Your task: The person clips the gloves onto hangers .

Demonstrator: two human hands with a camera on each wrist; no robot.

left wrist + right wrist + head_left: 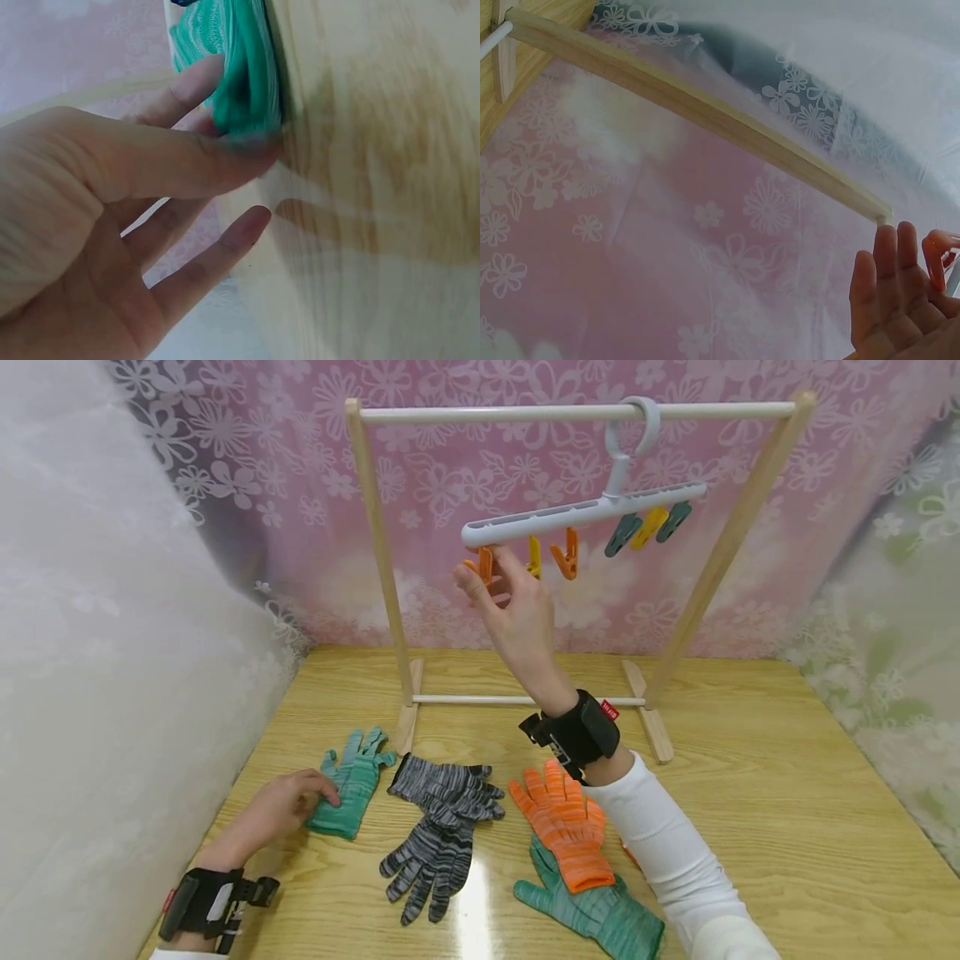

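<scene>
My right hand is raised to the left end of a pale grey hanger. Its thumb and fingers pinch an orange clothespin there; the right wrist view catches only part of this orange clip. Low on the left, my left hand has thumb and index finger at the cuff of a green knit glove, pinching its edge. In the left wrist view the cuff bunches between those fingers, while the other fingers of the hand stay apart from it. The glove's fingers point toward the rack.
The hanger hooks over a wooden rack's white top bar. More clips hang along it: yellow, orange, and several at right. On the table lie grey-black gloves and an orange glove over a green one.
</scene>
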